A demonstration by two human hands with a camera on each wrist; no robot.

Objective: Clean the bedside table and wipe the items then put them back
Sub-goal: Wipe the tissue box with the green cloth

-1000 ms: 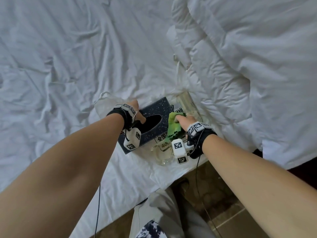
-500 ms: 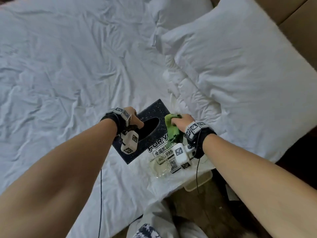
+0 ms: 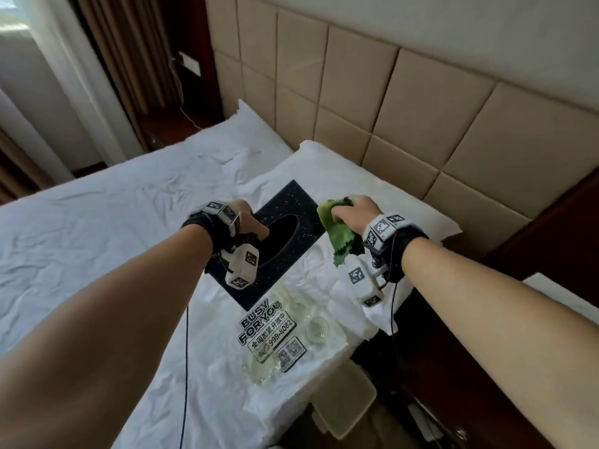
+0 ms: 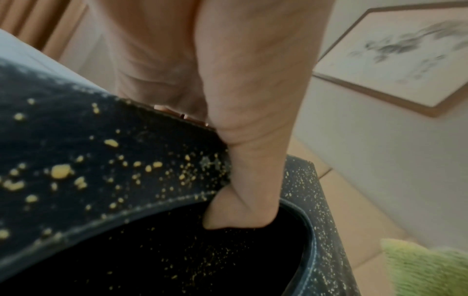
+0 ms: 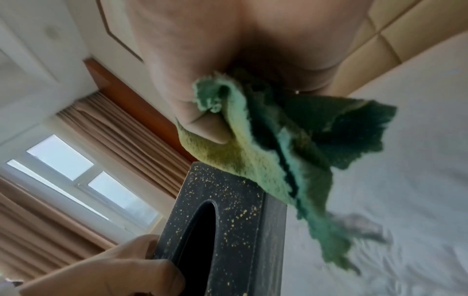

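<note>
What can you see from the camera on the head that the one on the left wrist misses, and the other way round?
Only the head view shows the right hand, the clear glass items lying on the bed, and the padded headboard. Only the left wrist view shows the left thumb hooked into the box's opening, and a framed picture on the wall. Both show the dark speckled tissue box held by the left hand, and the green cloth.
</note>
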